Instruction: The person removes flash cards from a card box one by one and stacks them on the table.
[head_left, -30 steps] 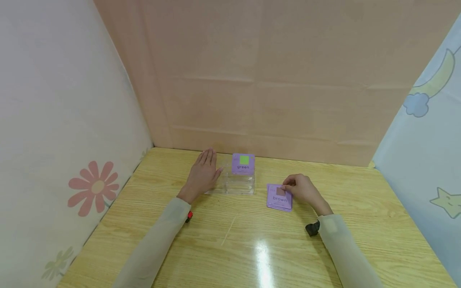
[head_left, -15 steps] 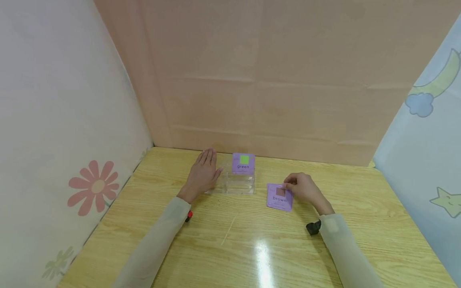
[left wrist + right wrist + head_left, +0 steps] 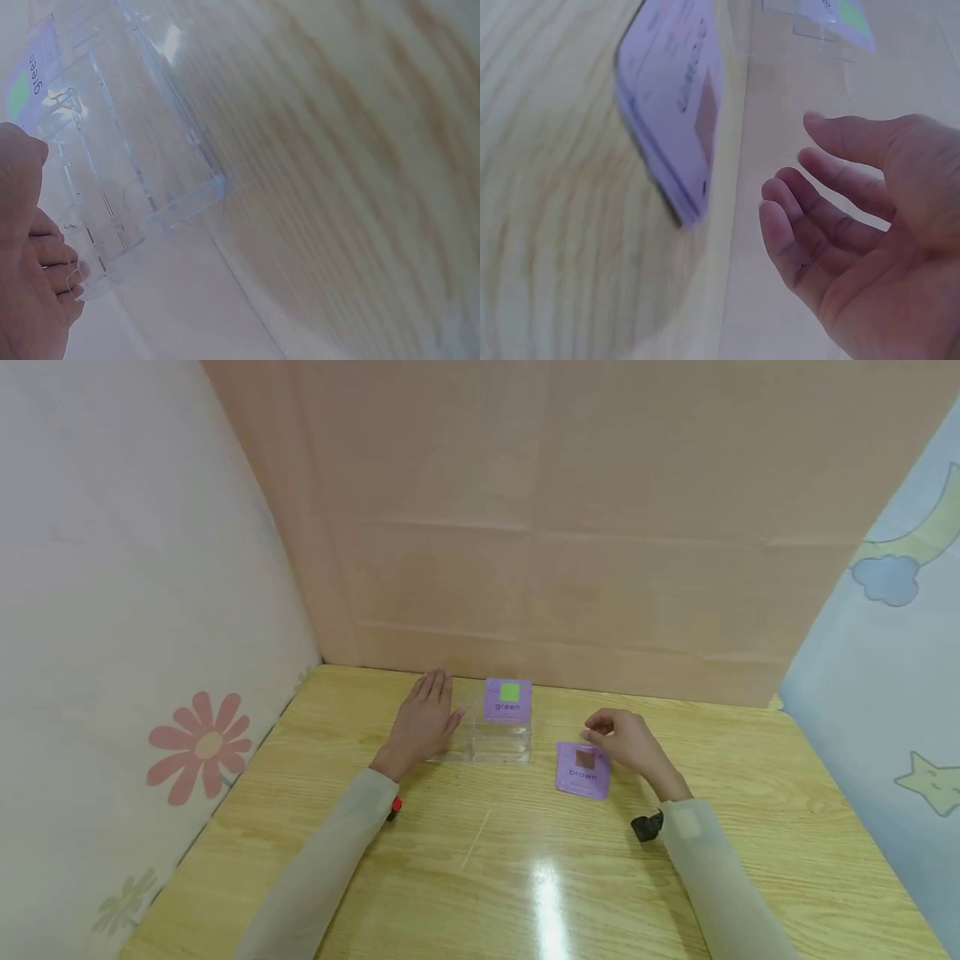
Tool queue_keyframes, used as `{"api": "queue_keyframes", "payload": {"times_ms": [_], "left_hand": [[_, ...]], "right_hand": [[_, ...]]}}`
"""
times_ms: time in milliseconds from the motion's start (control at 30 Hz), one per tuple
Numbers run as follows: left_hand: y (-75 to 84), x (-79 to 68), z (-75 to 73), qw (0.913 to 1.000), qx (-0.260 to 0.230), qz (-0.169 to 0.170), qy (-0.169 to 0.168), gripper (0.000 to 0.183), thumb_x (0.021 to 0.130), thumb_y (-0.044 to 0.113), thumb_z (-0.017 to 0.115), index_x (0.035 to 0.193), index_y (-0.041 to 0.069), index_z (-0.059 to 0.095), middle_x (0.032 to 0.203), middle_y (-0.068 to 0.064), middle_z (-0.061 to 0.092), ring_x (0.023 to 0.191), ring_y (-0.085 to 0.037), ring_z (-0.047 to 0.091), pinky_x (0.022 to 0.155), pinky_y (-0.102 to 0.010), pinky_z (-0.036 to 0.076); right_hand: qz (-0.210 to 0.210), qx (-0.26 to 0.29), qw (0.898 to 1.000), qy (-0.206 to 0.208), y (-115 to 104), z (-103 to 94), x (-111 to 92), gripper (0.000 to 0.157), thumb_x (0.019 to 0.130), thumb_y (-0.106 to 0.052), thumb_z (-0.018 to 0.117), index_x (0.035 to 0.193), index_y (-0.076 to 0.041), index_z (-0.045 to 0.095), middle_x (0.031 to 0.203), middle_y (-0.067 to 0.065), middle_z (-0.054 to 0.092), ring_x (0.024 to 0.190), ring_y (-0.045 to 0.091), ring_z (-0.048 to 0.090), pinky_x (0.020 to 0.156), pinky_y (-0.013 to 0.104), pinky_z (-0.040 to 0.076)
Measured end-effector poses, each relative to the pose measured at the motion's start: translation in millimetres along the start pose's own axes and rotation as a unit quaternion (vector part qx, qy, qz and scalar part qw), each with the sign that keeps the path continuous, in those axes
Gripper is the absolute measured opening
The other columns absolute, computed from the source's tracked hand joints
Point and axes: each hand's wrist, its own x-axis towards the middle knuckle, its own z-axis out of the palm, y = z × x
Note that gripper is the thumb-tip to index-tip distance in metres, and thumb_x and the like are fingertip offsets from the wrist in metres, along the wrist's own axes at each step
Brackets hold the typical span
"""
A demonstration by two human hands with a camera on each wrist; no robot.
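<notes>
A clear plastic holder (image 3: pixel 501 745) with tiered slots stands near the back of the table, and a purple card marked "green" (image 3: pixel 507 700) stands in its rear slot. Against the holder's left part lies my left hand (image 3: pixel 422 720), fingers straight. In the left wrist view its fingertips touch the clear plastic (image 3: pixel 124 142). To the right, a small stack of purple cards (image 3: pixel 583 770) lies on the table, "brown" on top. My right hand (image 3: pixel 628 743) hovers just above the stack's far right corner. In the right wrist view its thumb and loosely bent fingers are apart, holding nothing.
The wooden table (image 3: pixel 480 877) ends at a brown paper backdrop (image 3: pixel 570 527) close behind the holder. Patterned fabric walls (image 3: pixel 112 568) stand on both sides. A wrist camera (image 3: pixel 647 827) sits under the right sleeve.
My right hand has let go of the edge of the card stack and risen slightly away from it. The stack is more evenly squared. The left hand and holder stay in place.
</notes>
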Motion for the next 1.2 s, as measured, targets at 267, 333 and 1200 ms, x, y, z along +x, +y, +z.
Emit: {"api": "queue_keyframes", "payload": {"times_ms": [267, 333, 1200], "left_hand": [[-0.7, -0.8, -2.5, 0.9999, 0.013, -0.003, -0.005, 0.074, 0.114, 0.045, 0.035, 0.163, -0.010, 0.023, 0.171, -0.026, 0.028, 0.162, -0.036, 0.028, 0.135, -0.047, 0.022], [-0.6, -1.5, -2.2, 0.9999, 0.008, -0.003, -0.007, 0.075, 0.114, 0.045, 0.035, 0.163, -0.010, 0.023, 0.171, -0.027, 0.028, 0.162, -0.036, 0.027, 0.135, -0.047, 0.022], [-2.9, -3.0, -5.8, 0.9994, 0.005, -0.010, -0.033, 0.075, 0.115, 0.046, 0.031, 0.164, -0.009, 0.018, 0.172, -0.026, 0.025, 0.164, -0.036, 0.023, 0.136, -0.047, 0.020]], "right_hand": [[-0.010, 0.010, 1.000, 0.000, -17, 0.4, 8, 0.038, 0.103, -0.027, 0.069, 0.129, 0.001, 0.069, 0.120, 0.017, 0.075, 0.111, 0.035, 0.071, 0.098, 0.055, 0.059], [-0.014, 0.015, 1.000, -0.001, -21, 1.2, 10, 0.040, 0.103, -0.028, 0.069, 0.130, 0.001, 0.068, 0.122, 0.017, 0.074, 0.113, 0.035, 0.071, 0.098, 0.055, 0.059], [-0.105, 0.002, 0.994, 0.007, -96, 17.3, 54, 0.058, 0.097, -0.020, 0.077, 0.147, 0.001, 0.056, 0.145, 0.022, 0.062, 0.127, 0.041, 0.065, 0.108, 0.053, 0.056]]}}
